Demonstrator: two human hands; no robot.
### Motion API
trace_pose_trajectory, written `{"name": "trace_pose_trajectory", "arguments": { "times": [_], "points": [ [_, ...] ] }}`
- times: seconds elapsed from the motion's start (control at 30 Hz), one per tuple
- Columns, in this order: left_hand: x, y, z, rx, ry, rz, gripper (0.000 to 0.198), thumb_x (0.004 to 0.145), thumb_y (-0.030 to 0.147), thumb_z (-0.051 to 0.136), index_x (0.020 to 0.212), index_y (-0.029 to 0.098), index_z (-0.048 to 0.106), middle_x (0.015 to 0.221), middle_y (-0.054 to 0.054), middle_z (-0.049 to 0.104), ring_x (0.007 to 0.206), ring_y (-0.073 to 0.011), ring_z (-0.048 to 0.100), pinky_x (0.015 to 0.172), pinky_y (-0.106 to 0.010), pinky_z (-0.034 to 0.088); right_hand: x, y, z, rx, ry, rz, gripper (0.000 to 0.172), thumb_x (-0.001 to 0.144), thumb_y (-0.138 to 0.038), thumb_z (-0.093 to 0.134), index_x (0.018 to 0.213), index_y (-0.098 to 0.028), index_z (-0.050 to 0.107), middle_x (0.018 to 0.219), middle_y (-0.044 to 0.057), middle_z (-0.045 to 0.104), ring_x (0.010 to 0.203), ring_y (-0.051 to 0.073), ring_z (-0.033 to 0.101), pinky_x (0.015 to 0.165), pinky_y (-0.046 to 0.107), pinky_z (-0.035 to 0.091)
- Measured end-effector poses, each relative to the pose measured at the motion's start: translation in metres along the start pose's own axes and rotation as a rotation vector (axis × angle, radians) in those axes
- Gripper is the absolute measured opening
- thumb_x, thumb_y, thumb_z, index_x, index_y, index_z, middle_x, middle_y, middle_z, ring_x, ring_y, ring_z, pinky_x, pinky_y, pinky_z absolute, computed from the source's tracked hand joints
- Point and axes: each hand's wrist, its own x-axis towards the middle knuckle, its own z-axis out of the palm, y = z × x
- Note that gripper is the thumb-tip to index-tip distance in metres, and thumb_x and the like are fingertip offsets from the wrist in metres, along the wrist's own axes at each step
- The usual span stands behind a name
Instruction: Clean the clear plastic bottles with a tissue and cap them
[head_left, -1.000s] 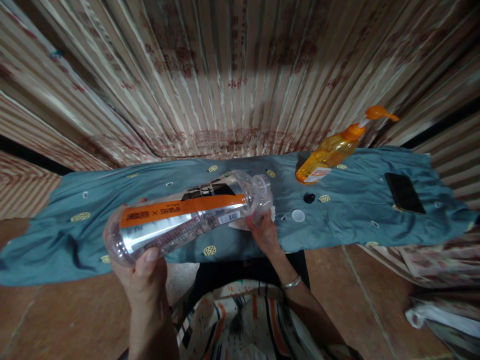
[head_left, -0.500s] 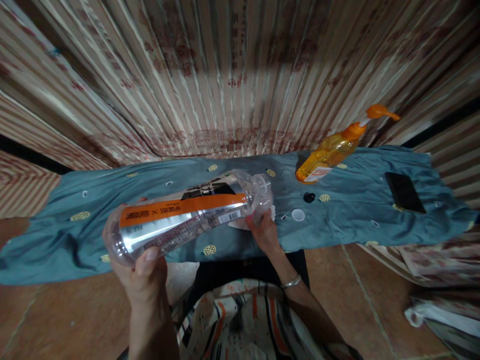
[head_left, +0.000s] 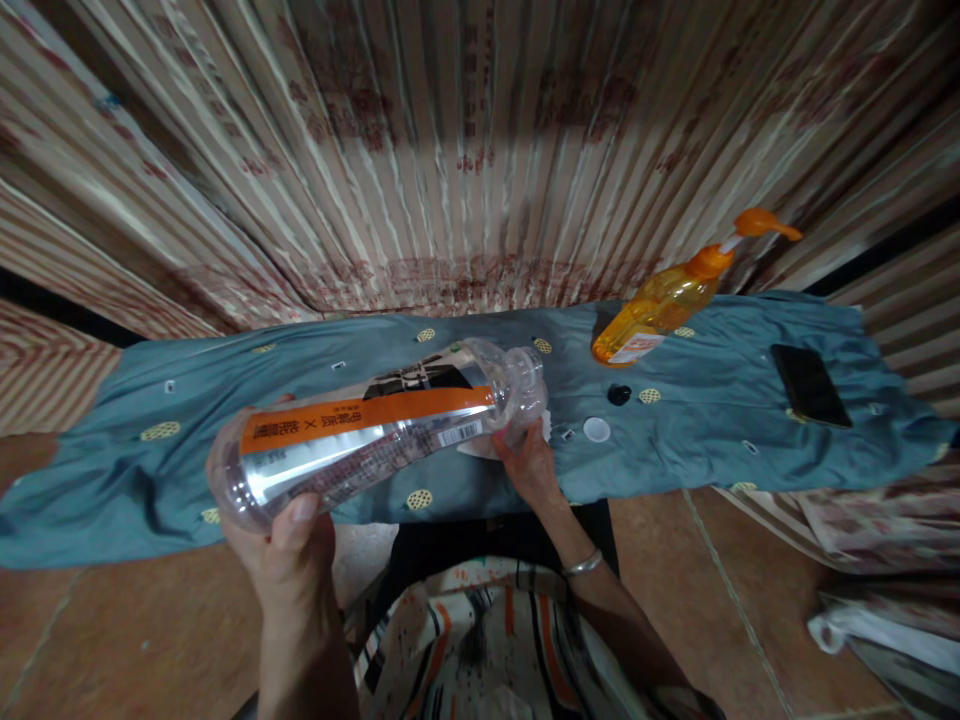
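A large clear plastic drink bottle (head_left: 375, 420) with an orange and silver label lies tilted across the front of me, its neck to the right and slightly higher in the picture. My left hand (head_left: 281, 535) wraps round its base, thumb on the near side. At the neck end, my right hand (head_left: 531, 465) has its fingers closed beneath a small clear plastic piece (head_left: 526, 402). Whether that piece is a separate container or part of the bottle, I cannot tell. A white, paper-like thing (head_left: 480, 446) shows partly under the neck, beside my right fingers.
On the teal cloth-covered table (head_left: 705, 440) stand an orange pump bottle (head_left: 660, 305) with yellow liquid, a small black cap (head_left: 619, 394), a white disc (head_left: 596, 430) and a dark phone (head_left: 810, 385). A patterned curtain (head_left: 465, 160) hangs close behind.
Almost nothing differs. The bottle's base has shifted very slightly to the right; both hands keep their places.
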Motion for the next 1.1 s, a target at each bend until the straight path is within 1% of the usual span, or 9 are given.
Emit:
{"name": "trace_pose_trajectory", "arguments": {
  "times": [0.2, 0.33, 0.43, 0.57, 0.7, 0.8, 0.87, 1.0, 1.1],
  "points": [
    [-0.0014, 0.0013, -0.0005, 0.024, -0.006, -0.027, 0.077, 0.055, 0.063, 0.101, 0.126, 0.037, 0.083, 0.134, -0.006, 0.077, 0.141, -0.0478, 0.071, 0.124, -0.07, 0.052, -0.0005, 0.0013, 0.0007, 0.008, -0.013, 0.027, 0.057, 0.1, -0.047, 0.073, 0.145, -0.015, 0.062, 0.123, 0.022, 0.082, 0.114, 0.041, 0.082, 0.091, 0.059, 0.073],
    [-0.0007, 0.0003, -0.0018, 0.001, 0.018, -0.022, 0.081, 0.05, 0.061, 0.104, 0.124, 0.036, 0.084, 0.13, -0.005, 0.078, 0.134, -0.0459, 0.074, 0.122, -0.068, 0.055, -0.0001, 0.0025, 0.0012, 0.027, -0.006, 0.014, 0.058, 0.099, -0.047, 0.074, 0.145, -0.014, 0.061, 0.123, 0.022, 0.081, 0.114, 0.042, 0.083, 0.091, 0.059, 0.073],
    [-0.0004, 0.0004, -0.0018, 0.01, 0.011, -0.014, 0.078, 0.052, 0.063, 0.102, 0.124, 0.039, 0.085, 0.129, -0.004, 0.079, 0.134, -0.0464, 0.074, 0.122, -0.071, 0.055, 0.0004, 0.0018, 0.001, 0.021, -0.01, 0.03, 0.057, 0.098, -0.047, 0.075, 0.143, -0.014, 0.063, 0.124, 0.024, 0.081, 0.115, 0.043, 0.083, 0.093, 0.061, 0.073],
    [-0.0008, -0.0001, -0.0013, 0.013, 0.002, -0.011, 0.076, 0.054, 0.061, 0.101, 0.126, 0.039, 0.085, 0.132, -0.005, 0.079, 0.137, -0.0476, 0.073, 0.124, -0.073, 0.052, 0.0009, 0.0009, 0.0, 0.008, -0.031, 0.056, 0.059, 0.097, -0.047, 0.075, 0.144, -0.013, 0.062, 0.125, 0.026, 0.082, 0.118, 0.045, 0.082, 0.095, 0.065, 0.073],
    [-0.0002, -0.0017, -0.0017, 0.04, 0.005, 0.009, 0.077, 0.054, 0.063, 0.099, 0.125, 0.039, 0.084, 0.135, -0.005, 0.078, 0.137, -0.0477, 0.073, 0.124, -0.074, 0.052, 0.0006, 0.0012, -0.0009, 0.019, -0.042, 0.063, 0.065, 0.097, -0.048, 0.074, 0.149, -0.011, 0.059, 0.127, 0.027, 0.082, 0.119, 0.044, 0.083, 0.099, 0.065, 0.072],
    [0.0007, -0.0007, -0.0007, 0.013, 0.015, -0.005, 0.078, 0.051, 0.062, 0.101, 0.124, 0.039, 0.085, 0.132, -0.004, 0.079, 0.135, -0.0468, 0.074, 0.125, -0.074, 0.052, 0.0, 0.0018, -0.0005, 0.018, -0.037, 0.069, 0.065, 0.097, -0.049, 0.074, 0.149, -0.012, 0.059, 0.128, 0.026, 0.082, 0.119, 0.042, 0.083, 0.1, 0.064, 0.072],
    [0.0012, 0.0007, 0.0006, -0.017, 0.027, -0.02, 0.079, 0.048, 0.059, 0.103, 0.123, 0.04, 0.087, 0.129, -0.004, 0.08, 0.133, -0.046, 0.074, 0.126, -0.073, 0.051, -0.0002, 0.0024, 0.0001, 0.017, -0.03, 0.064, 0.065, 0.098, -0.05, 0.074, 0.149, -0.012, 0.059, 0.129, 0.026, 0.082, 0.119, 0.043, 0.083, 0.1, 0.063, 0.072],
    [0.0016, 0.0012, 0.0019, -0.029, 0.02, -0.013, 0.077, 0.05, 0.058, 0.104, 0.123, 0.039, 0.087, 0.128, -0.004, 0.079, 0.133, -0.0462, 0.074, 0.124, -0.072, 0.052, -0.0002, 0.0028, 0.0012, 0.024, -0.018, 0.04, 0.065, 0.098, -0.049, 0.073, 0.148, -0.01, 0.06, 0.128, 0.028, 0.081, 0.119, 0.045, 0.082, 0.099, 0.065, 0.071],
    [0.0007, -0.0014, 0.0001, -0.032, 0.028, -0.012, 0.08, 0.049, 0.058, 0.104, 0.123, 0.037, 0.086, 0.128, -0.005, 0.078, 0.132, -0.0465, 0.074, 0.123, -0.072, 0.054, 0.0, 0.0013, 0.0012, 0.024, -0.009, 0.03, 0.06, 0.1, -0.051, 0.071, 0.147, -0.013, 0.061, 0.127, 0.026, 0.082, 0.118, 0.044, 0.082, 0.095, 0.065, 0.072]
  ]
}}
